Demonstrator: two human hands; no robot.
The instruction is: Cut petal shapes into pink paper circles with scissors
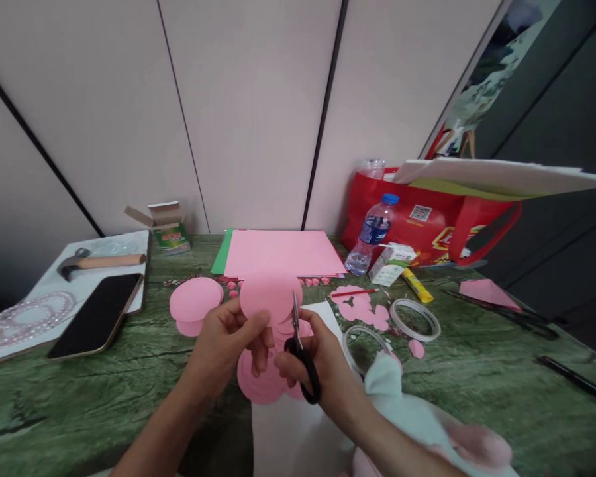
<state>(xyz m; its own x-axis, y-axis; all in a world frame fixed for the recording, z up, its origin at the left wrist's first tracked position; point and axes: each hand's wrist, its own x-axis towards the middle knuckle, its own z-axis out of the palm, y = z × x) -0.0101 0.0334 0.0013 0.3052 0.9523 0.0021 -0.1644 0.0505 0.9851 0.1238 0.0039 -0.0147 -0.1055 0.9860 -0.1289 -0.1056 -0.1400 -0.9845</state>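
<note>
My left hand point(228, 341) is closed on a pink paper circle point(269, 297), holding it upright above the table. My right hand point(310, 358) grips black-handled scissors point(300, 351), their blades pointing up at the circle's right edge. More pink paper circles point(261, 384) lie under my hands, partly on a white sheet point(293, 430). Another stack of pink circles point(195, 301) lies on the green table just to the left.
Pink and green paper sheets point(283, 253) lie behind. Left: phone point(97, 315), hammer point(99, 262), bead string point(27, 311), small box point(169, 232). Right: water bottle point(372, 235), red bag point(427, 222), glue stick point(417, 285), tape rolls point(416, 319), pink petal cutouts point(365, 310). A stuffed toy point(417, 424) lies against my right arm.
</note>
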